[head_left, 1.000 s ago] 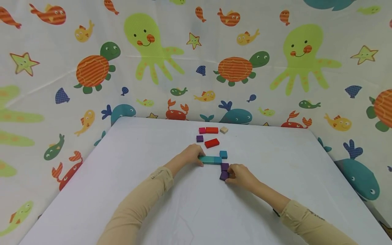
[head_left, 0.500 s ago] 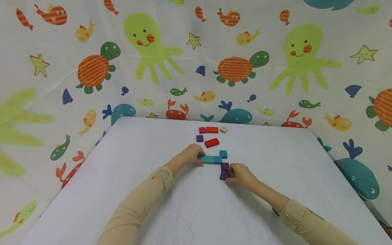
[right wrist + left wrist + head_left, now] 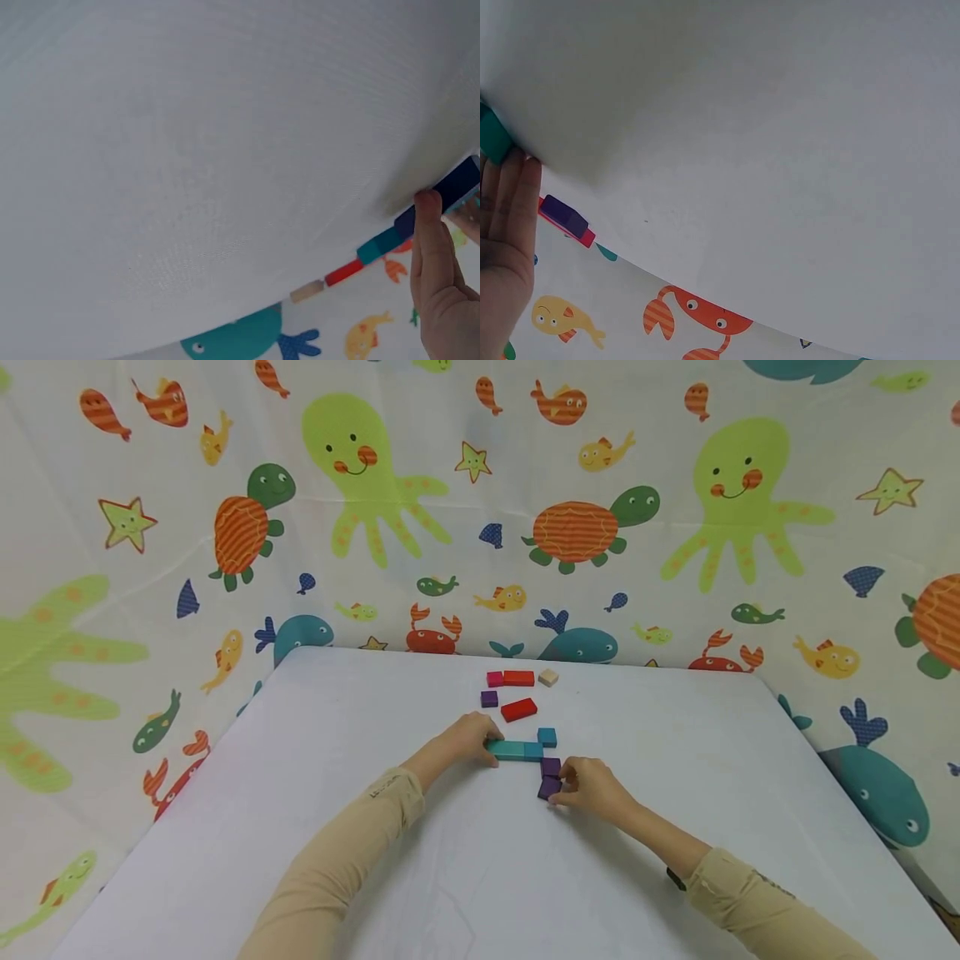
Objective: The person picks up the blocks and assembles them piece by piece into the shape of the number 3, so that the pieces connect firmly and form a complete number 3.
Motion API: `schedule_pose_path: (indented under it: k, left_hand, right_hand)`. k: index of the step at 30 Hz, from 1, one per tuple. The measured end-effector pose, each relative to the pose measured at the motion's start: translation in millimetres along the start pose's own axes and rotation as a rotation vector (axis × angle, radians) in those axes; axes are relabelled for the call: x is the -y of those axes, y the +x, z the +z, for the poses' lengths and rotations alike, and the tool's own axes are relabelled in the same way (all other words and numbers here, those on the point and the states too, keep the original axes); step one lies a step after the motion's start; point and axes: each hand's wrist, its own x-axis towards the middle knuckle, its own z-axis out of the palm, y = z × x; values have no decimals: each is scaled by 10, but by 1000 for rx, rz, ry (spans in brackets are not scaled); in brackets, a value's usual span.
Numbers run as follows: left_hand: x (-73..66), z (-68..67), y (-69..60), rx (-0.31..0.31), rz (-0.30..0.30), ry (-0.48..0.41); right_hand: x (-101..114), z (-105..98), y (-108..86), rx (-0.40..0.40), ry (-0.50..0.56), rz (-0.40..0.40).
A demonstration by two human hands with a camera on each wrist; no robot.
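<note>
- By the left hand [image 3: 471, 737], a smooth teal bar [image 3: 509, 751] is pinched at its left end, between thumb and fingertips.
- By the right hand [image 3: 596, 787], the near purple block [image 3: 550, 788] is pinched at its right side; the thumb is set at its near corner, and the fingers are bent.
- The near purple block, squarish and matt, is turned slightly askew and is touched by the far purple block [image 3: 551, 767], which is set straighter.
- The teal bar, flat and oblong, is butted end-on against a blue cube [image 3: 532, 752]; another sharp-edged blue block [image 3: 547, 737] is placed just beyond it.
- Farther out, a tilted red bar [image 3: 519, 710] and a small purple cube [image 3: 489, 699] are laid side by side, apart.
- At the back, a pink cube [image 3: 495, 679] is set against a straight red bar [image 3: 519, 678], and a pale, wood-coloured block [image 3: 548, 678] is turned cornerwise.
- All are supported by a white, finely woven table covering [image 3: 420, 877], faintly creased.
- Behind, a softly rippled cloth [image 3: 465, 518] is printed with sea animals.
</note>
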Motion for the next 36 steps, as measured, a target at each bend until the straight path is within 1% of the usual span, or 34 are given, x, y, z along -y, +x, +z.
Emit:
schedule_pose_path:
  k: [6,10,15,19,22,26,29,33,36]
  left_hand:
    - [19,18,-10,24,-16,7]
    - [30,8,-22,20,-15,-10]
    - [72,-43,-14,14,-11,-25]
    - [120,-95,3,38,10,-60]
    - [168,-114,1,51,22,-101]
    - [224,-121,-12,35,37,-169]
    - [244,-112,-24,21,61,-198]
    - [231,-92,-50,9,81,-217]
    - [218,-82,-60,-31,80,-230]
  right_hand:
    - [15,-19,26,-7,49,27]
    - [49,-92,115,-52,63,24]
    - [90,-155,271,-83,29,-19]
    - [105,-169,374,-95,6,-21]
    - [109,-185,450,-108,1,-48]
    - [109,-203,558,-142,11,-93]
    - [96,-187,628,-150,30,-80]
    - [87,-148,695,-138,35,-44]
    - [101,-135,736,-141,25,-35]
